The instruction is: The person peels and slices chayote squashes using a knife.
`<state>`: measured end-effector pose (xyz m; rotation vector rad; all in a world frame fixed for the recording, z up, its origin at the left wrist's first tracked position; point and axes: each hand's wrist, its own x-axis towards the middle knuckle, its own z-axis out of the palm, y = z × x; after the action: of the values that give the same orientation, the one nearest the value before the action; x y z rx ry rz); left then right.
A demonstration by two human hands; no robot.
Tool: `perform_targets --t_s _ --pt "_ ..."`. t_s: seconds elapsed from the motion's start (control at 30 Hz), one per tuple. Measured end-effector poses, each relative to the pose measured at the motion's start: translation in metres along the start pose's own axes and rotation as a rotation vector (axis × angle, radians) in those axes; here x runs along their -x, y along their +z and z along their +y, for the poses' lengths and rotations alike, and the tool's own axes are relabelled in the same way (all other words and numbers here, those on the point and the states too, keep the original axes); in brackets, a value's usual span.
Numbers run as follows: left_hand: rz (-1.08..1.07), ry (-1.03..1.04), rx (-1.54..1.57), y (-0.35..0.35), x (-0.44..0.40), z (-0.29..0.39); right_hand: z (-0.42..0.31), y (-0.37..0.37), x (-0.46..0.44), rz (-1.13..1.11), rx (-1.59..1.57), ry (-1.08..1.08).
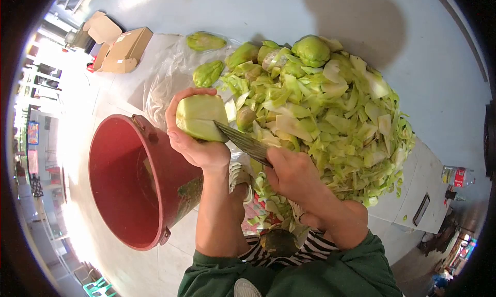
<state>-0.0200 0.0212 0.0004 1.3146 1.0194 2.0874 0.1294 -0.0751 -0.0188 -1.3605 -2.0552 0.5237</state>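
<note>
Green peelings point(336, 126) lie heaped beyond the right hand point(292, 173); a red bucket point(174, 160) stands beside the left hand point(199, 152). That hand grips a peeled vegetable point(201, 116). The right hand grips a knife point(243, 143), blade at the vegetable. Advised: shallow strokes, vegetable steady, left hand clear of the edge.

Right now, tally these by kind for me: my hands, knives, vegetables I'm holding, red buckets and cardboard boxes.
Hands, left hand and right hand: 2
Knife: 1
Held vegetable: 1
Red bucket: 1
Cardboard box: 1
Total: 6
</note>
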Motion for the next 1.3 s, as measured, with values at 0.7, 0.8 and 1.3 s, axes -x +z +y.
perform_targets --t_s 0.7,0.8,1.3 --pt "-0.021 -0.687 0.73 -0.019 -0.012 0.002 -0.001 -0.011 -0.02 0.295 -0.04 0.113" --pt "-0.209 -0.84 0.783 -0.007 -0.004 0.001 -0.012 -0.026 -0.028 0.332 -0.156 0.285" --pt "-0.342 -0.949 0.71 0.024 0.017 0.009 0.007 -0.03 -0.025 0.49 -0.059 0.14"
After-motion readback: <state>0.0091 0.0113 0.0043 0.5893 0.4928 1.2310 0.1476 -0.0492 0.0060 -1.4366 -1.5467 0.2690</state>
